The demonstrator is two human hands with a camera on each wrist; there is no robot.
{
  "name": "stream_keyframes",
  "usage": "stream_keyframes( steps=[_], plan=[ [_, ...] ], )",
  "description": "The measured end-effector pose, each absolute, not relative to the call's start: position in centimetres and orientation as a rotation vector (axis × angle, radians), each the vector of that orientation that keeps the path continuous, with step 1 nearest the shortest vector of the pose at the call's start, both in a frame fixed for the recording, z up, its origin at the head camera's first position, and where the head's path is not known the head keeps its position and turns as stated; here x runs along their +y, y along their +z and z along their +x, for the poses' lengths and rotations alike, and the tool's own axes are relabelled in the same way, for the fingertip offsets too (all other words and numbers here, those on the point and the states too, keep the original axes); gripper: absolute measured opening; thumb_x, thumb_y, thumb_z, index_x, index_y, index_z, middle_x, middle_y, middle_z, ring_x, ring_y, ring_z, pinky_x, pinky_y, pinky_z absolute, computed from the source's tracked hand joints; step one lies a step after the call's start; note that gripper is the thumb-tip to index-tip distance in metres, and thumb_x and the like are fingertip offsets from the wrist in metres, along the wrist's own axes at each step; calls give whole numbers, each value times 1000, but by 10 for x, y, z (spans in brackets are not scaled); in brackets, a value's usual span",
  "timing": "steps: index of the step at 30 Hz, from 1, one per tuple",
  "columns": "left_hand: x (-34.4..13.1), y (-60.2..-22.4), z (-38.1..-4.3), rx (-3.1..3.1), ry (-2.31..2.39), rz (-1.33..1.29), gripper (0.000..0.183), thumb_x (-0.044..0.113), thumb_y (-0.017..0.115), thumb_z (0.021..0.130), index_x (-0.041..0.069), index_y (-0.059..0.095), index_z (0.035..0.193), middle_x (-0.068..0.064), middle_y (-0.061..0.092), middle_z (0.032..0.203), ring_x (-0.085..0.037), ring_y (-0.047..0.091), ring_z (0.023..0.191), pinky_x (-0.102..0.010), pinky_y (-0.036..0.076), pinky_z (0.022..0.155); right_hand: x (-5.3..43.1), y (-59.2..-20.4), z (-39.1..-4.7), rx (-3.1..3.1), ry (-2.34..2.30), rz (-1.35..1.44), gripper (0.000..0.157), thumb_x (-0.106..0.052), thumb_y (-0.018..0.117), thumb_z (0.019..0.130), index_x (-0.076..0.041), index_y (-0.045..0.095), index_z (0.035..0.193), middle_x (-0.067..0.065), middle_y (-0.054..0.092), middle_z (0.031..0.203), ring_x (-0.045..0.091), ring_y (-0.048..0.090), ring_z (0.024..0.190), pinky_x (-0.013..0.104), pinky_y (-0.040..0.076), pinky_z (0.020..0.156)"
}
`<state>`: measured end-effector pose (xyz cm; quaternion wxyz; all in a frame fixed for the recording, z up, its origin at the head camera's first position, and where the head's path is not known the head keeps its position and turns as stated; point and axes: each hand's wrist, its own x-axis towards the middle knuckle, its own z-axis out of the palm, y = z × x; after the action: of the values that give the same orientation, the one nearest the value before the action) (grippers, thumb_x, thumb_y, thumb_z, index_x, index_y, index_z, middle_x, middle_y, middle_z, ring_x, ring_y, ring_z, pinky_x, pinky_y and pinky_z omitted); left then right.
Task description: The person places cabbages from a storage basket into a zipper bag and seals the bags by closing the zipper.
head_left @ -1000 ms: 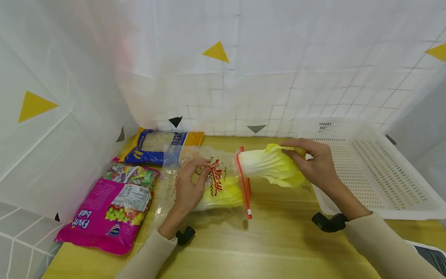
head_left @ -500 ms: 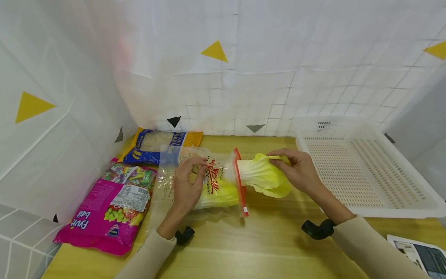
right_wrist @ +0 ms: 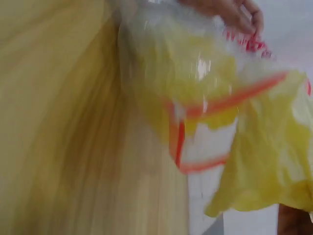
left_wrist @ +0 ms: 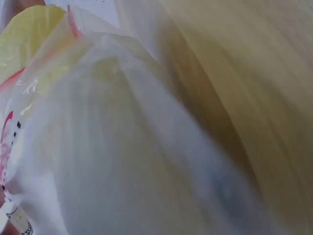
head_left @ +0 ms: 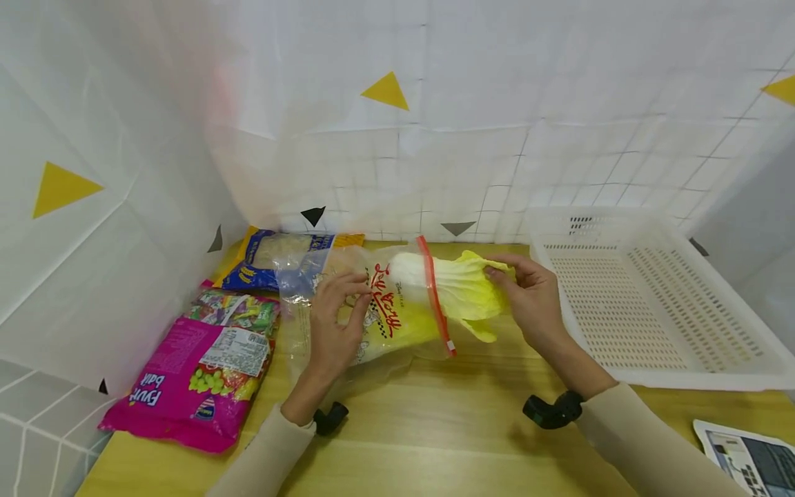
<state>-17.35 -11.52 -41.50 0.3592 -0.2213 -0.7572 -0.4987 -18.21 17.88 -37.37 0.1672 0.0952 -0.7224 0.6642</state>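
Note:
A napa cabbage, white at the stem and yellow at the leaves, lies partly inside a clear zip bag with red lettering and a red slider edge. My right hand pinches its leafy end, just outside the mouth. More yellow leaves show through the plastic below it. With thumb and fingertips my left hand pinches the bag's upper film. In the right wrist view the red-edged mouth gapes around the leaf. The left wrist view is mostly filled by the blurred bag.
A pink candy bag lies at the left of the wooden table, with a blue and yellow packet behind it. A white perforated basket stands at the right. A printed sheet lies at the lower right.
My right hand has moved left, sliding the cabbage's white stem through the bag's mouth. The bag's red edge has tilted and risen. My left hand has stayed in place, pinching the bag.

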Motion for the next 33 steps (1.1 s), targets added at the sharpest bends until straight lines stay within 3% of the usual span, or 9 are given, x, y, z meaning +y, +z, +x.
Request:
stream_keyframes(
  steps=[4, 8, 15, 19, 26, 30, 33],
  plan=[
    [-116, -415, -173, -1957, -1291, -578, 9, 1, 70, 92, 8, 73, 97, -11, 74, 116, -32, 58, 123, -42, 37, 111, 177, -378, -186, -2259, 1855, 348, 22, -6, 68, 97, 2, 72, 117, -17, 72, 107, 1, 68, 101, 18, 57, 84],
    [-115, -415, -172, -1943, -1308, -587, 10, 1, 70, 93, 9, 73, 98, -10, 74, 116, -32, 58, 122, -39, 39, 111, 172, -382, -189, -2303, 1968, 226, 25, -16, 68, 99, -6, 72, 122, -17, 70, 109, 3, 63, 107, 18, 56, 87],
    [-115, -414, -172, -1862, -1342, -645, 15, -5, 70, 90, 8, 73, 98, -14, 74, 115, -36, 58, 124, -44, 38, 115, 163, -387, -191, -2140, 2583, -158, 21, -21, 64, 102, -19, 68, 122, -10, 70, 96, 6, 68, 79, 21, 58, 70],
    [-114, -414, -173, -1848, -1341, -679, 16, -6, 70, 89, 7, 73, 98, -14, 74, 114, -37, 59, 122, -45, 38, 115, 158, -390, -190, -2220, 2534, -191, 27, -22, 64, 101, -15, 67, 127, -10, 68, 97, 5, 67, 80, 20, 57, 71],
    [-115, -412, -173, -1835, -1360, -671, 13, -2, 70, 92, 7, 73, 100, -14, 73, 115, -37, 58, 123, -42, 39, 114, 151, -393, -187, -2309, 2179, 40, 37, -35, 70, 97, -13, 71, 127, -17, 68, 111, 12, 56, 115, 21, 51, 94],
    [-118, -412, -175, -1820, -1344, -665, 6, 8, 68, 96, 5, 73, 99, -15, 73, 116, -41, 58, 122, -45, 39, 114, 157, -396, -181, -2420, 2075, 318, 41, -35, 64, 101, -14, 65, 136, -16, 69, 112, 13, 59, 110, 25, 52, 93],
    [-121, -413, -177, -1806, -1337, -657, 8, 10, 67, 98, 4, 73, 99, -16, 73, 117, -44, 58, 122, -47, 39, 114, 165, -402, -177, -2451, 2088, 527, 43, -27, 62, 103, -12, 58, 143, -8, 69, 114, 13, 65, 100, 28, 57, 88]
  ],
)
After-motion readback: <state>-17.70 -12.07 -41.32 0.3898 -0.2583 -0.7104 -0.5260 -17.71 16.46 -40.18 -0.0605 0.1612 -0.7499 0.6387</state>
